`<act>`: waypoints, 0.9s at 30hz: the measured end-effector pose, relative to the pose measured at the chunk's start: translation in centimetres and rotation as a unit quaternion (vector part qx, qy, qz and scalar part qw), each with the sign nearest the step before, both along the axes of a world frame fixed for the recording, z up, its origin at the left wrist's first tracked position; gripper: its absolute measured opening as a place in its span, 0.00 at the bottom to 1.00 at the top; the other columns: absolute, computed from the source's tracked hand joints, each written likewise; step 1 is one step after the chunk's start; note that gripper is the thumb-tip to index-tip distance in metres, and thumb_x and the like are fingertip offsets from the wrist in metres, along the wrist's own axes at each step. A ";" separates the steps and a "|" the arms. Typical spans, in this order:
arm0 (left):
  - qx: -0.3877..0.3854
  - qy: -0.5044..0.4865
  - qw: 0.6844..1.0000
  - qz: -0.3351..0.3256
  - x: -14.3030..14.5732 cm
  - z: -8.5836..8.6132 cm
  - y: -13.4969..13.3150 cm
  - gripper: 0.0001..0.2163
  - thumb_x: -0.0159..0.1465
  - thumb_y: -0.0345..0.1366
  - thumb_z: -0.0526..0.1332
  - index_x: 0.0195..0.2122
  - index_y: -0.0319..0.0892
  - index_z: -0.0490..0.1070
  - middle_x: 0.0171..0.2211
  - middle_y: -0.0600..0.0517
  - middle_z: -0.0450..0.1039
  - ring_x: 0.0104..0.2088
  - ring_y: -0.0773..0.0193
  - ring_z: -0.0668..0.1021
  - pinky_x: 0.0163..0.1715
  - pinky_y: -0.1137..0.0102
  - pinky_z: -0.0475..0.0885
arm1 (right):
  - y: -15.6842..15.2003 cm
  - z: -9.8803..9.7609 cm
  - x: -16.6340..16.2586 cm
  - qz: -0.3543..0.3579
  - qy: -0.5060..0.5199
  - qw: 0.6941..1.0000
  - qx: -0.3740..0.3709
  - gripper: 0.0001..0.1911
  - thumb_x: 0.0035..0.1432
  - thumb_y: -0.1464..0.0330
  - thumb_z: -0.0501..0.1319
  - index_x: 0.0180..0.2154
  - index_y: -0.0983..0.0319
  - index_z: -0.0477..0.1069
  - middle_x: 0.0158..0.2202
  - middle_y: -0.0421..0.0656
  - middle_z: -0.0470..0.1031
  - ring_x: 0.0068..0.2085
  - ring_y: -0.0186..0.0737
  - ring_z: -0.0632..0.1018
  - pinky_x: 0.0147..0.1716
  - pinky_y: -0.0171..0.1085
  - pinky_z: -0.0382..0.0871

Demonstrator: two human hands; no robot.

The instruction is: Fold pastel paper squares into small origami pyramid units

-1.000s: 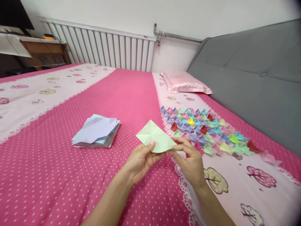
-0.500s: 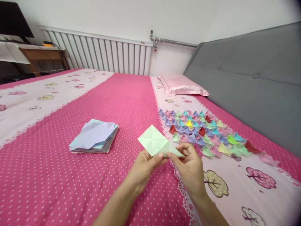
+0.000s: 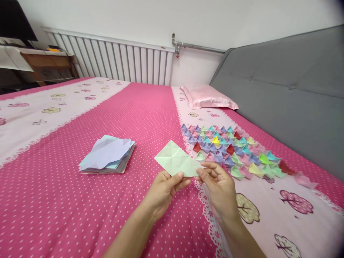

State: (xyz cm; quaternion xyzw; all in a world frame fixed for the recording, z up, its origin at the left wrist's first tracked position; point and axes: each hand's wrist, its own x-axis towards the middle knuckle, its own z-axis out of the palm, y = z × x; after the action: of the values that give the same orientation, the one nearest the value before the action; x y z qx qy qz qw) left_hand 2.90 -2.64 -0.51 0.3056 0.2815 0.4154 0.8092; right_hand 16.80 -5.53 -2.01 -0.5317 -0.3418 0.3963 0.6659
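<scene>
A pale green sheet of origami paper (image 3: pixel 174 159), creased and partly folded, is held up over the bed between both hands. My left hand (image 3: pixel 165 191) pinches its lower edge, thumb on top and fingers beneath. At the paper's right end, my right hand (image 3: pixel 219 186) grips the corner between thumb and fingers. Left of the hands lies a stack of creased paper sheets (image 3: pixel 107 156), a lavender one uppermost. To the right stand rows of small folded paper boats (image 3: pixel 228 148) in many colours.
Beneath everything is a pink dotted bedspread (image 3: pixel 53 208) with pale printed bands. A pink pillow (image 3: pixel 208 96) lies at the far right, against a grey padded headboard (image 3: pixel 290 86). A white radiator (image 3: pixel 113 59) runs along the wall. A desk (image 3: pixel 51 66) with a black screen (image 3: pixel 16 25) stands far left.
The paper's right part, a narrow point before, now looks flatter and wider. My right hand has shifted slightly right, and the paper's left corner has moved a little left and up.
</scene>
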 end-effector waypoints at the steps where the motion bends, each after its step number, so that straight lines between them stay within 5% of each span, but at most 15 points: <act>1: 0.002 0.001 1.000 0.001 0.0 0.0 0.0 0.08 0.54 0.31 0.66 0.34 0.32 0.77 0.38 0.43 0.78 0.36 0.65 0.79 0.40 0.75 0.74 | 0.0 0.0 0.0 -0.003 -0.001 1.000 0.002 0.15 0.46 0.65 0.69 0.37 0.60 0.70 0.24 0.35 0.73 0.25 0.29 0.74 0.29 0.29 0.69; 9: 0.008 0.106 0.994 0.010 -0.3 -0.4 0.2 0.13 0.52 0.36 0.67 0.36 0.33 0.77 0.32 0.42 0.79 0.30 0.66 0.79 0.31 0.76 0.73 | 0.2 0.0 0.0 -0.037 0.010 0.999 0.026 0.17 0.44 0.65 0.69 0.38 0.60 0.69 0.26 0.37 0.73 0.26 0.31 0.74 0.29 0.31 0.69; 13: 0.007 0.106 0.994 0.021 -0.1 -0.7 0.0 0.13 0.52 0.37 0.68 0.36 0.34 0.76 0.29 0.45 0.78 0.27 0.68 0.78 0.29 0.76 0.71 | 0.2 0.1 -0.4 0.028 0.036 0.998 0.043 0.20 0.44 0.66 0.69 0.41 0.60 0.70 0.33 0.42 0.76 0.35 0.38 0.77 0.37 0.37 0.71; 17: 0.019 0.078 0.996 0.029 0.2 -1.0 -0.2 0.13 0.51 0.37 0.68 0.35 0.35 0.76 0.31 0.47 0.77 0.26 0.72 0.75 0.27 0.78 0.69 | 0.0 -0.1 -1.1 0.116 -0.028 0.993 0.009 0.09 0.48 0.63 0.66 0.28 0.62 0.75 0.28 0.42 0.76 0.31 0.38 0.76 0.34 0.37 0.70; 27: 0.002 0.105 0.994 0.011 0.1 -0.6 -0.2 0.11 0.48 0.37 0.70 0.31 0.35 0.77 0.27 0.46 0.78 0.26 0.69 0.76 0.29 0.76 0.68 | 0.0 -0.1 0.1 0.037 -0.082 0.996 -0.015 0.17 0.47 0.60 0.66 0.16 0.64 0.70 0.16 0.36 0.66 0.21 0.31 0.65 0.23 0.33 0.60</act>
State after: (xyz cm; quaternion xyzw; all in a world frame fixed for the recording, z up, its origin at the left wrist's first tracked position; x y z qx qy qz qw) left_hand 2.98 -2.88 -1.06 0.3460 0.3676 0.3901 0.7700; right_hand 16.90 -5.56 -2.09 -0.5591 -0.4088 0.3810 0.6125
